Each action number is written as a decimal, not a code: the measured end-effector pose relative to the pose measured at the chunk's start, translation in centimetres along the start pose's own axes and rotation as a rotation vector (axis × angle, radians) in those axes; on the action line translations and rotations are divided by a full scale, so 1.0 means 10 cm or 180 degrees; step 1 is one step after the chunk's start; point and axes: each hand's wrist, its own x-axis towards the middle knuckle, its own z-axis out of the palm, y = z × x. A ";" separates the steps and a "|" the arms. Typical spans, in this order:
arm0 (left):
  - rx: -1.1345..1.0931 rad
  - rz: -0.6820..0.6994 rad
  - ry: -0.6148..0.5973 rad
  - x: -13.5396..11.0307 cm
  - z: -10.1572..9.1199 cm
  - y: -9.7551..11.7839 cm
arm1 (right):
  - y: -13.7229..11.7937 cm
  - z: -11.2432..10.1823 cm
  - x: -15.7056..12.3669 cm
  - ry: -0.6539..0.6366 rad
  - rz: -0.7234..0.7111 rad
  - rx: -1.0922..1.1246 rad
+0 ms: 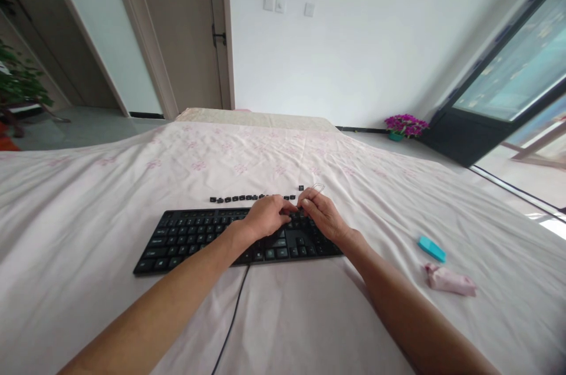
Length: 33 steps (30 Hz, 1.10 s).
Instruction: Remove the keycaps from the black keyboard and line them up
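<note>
A black keyboard [194,239] lies on the pink-white cloth, its cable running toward me. My right hand [322,213] is closed in a pinch over the keyboard's upper right part. A thin wire loop [318,187], which looks like a wire keycap puller, sticks out above its fingers. Close beside it, my left hand [269,216] reaches over the keys with fingers apart, the fingertips near those of the right hand. A row of loose black keycaps [242,198] lies behind the keyboard, partly hidden by my left hand. One separate keycap [301,187] sits beyond my right hand.
To the right on the cloth [375,316] lie a blue object [432,249] and a crumpled pink cloth bundle [451,280]. Past the covered surface are a wall, a door [186,27] and a pot of purple flowers [404,125]. A leafy plant [22,80] stands at left.
</note>
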 end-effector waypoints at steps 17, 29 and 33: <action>0.0183 0.0449 0.0314 0.05 0.13 -0.04 | 0.12 0.13 -0.07 0.0155 -0.0805 -0.0025; -0.0294 0.0259 0.0474 0.04 0.17 -0.06 | 0.11 0.13 -0.08 0.0531 -0.0970 -0.0055; -0.0538 0.0122 0.0479 0.05 0.18 -0.07 | 0.09 0.13 -0.10 0.0572 -0.1028 -0.0309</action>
